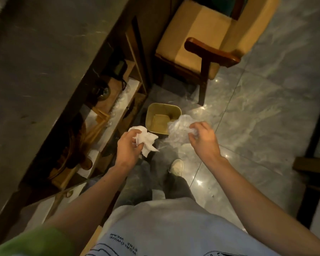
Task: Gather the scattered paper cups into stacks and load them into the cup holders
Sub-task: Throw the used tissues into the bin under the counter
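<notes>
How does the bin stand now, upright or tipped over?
Upright. The bin stands on the floor with its open mouth facing up, and its inside bottom shows.

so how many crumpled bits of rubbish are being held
2: a crumpled white paper tissue in the left hand and a crumpled clear plastic wrapper in the right hand, both near the tan square waste bin.

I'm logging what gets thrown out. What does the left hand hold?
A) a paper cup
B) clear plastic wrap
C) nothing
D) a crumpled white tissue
D: the left hand grips a crumpled white tissue; the clear plastic is held in the right hand, both near the bin.
</notes>
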`<action>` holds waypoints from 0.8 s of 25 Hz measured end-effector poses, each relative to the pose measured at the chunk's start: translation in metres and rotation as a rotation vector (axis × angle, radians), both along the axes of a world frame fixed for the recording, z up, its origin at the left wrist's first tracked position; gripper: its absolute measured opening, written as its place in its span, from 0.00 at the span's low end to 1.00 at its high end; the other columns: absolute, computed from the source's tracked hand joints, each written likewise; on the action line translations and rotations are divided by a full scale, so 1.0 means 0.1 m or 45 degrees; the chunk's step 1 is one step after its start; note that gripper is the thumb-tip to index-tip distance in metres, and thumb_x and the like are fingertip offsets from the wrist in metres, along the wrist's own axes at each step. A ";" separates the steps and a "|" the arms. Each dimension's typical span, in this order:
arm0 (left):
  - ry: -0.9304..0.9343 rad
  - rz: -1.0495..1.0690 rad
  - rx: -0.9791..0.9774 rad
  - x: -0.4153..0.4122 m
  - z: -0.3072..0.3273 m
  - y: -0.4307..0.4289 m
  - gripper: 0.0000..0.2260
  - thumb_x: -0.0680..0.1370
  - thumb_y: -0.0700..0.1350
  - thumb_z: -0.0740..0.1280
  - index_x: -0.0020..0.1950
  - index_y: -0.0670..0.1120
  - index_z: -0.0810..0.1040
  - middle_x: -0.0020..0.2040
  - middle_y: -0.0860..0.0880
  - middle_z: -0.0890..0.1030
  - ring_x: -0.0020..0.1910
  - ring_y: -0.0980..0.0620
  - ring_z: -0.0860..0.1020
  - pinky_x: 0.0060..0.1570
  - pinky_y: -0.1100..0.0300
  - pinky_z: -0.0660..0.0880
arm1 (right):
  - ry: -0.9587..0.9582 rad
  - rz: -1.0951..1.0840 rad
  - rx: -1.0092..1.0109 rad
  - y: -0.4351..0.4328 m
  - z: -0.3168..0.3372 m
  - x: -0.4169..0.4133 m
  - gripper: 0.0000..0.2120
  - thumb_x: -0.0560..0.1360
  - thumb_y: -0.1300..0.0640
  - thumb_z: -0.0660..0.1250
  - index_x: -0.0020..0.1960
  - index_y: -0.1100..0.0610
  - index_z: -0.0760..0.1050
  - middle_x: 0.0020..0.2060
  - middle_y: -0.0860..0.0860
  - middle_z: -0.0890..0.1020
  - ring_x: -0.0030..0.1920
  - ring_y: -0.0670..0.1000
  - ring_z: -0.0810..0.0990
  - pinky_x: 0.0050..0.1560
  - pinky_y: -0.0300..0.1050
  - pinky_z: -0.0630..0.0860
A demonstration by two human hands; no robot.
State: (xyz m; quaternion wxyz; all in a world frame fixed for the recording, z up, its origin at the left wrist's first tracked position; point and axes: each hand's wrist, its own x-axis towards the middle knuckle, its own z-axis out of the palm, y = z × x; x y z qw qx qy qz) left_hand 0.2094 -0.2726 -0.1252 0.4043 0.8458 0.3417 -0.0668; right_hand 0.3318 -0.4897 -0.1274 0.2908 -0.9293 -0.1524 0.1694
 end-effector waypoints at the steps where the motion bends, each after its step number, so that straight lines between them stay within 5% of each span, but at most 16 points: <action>1: 0.017 -0.009 -0.010 0.05 -0.10 0.05 0.15 0.75 0.38 0.72 0.60 0.47 0.77 0.62 0.44 0.76 0.59 0.47 0.78 0.53 0.61 0.76 | 0.027 -0.023 -0.027 0.02 -0.07 0.00 0.12 0.75 0.63 0.70 0.58 0.58 0.78 0.56 0.55 0.77 0.49 0.54 0.80 0.52 0.46 0.78; 9: 0.156 -0.111 -0.100 0.68 -1.02 0.68 0.14 0.75 0.34 0.70 0.60 0.42 0.77 0.63 0.40 0.74 0.62 0.44 0.76 0.57 0.64 0.70 | 0.290 -0.224 -0.238 0.69 -0.84 0.23 0.13 0.74 0.63 0.68 0.59 0.58 0.77 0.58 0.55 0.77 0.53 0.56 0.78 0.55 0.47 0.76; 13: 0.233 -0.123 -0.135 0.98 -1.51 0.98 0.15 0.76 0.33 0.68 0.62 0.42 0.75 0.67 0.40 0.72 0.66 0.44 0.72 0.56 0.75 0.62 | 0.369 -0.197 -0.337 1.01 -1.38 0.44 0.15 0.76 0.62 0.67 0.62 0.57 0.76 0.60 0.55 0.76 0.55 0.56 0.78 0.58 0.47 0.75; 20: 0.293 -0.090 -0.231 1.45 -2.56 1.01 0.14 0.76 0.34 0.68 0.60 0.41 0.76 0.62 0.42 0.78 0.63 0.45 0.76 0.62 0.60 0.71 | 0.376 0.164 -0.447 1.08 -2.62 0.90 0.15 0.77 0.59 0.66 0.64 0.56 0.73 0.62 0.56 0.75 0.55 0.58 0.78 0.55 0.51 0.76</action>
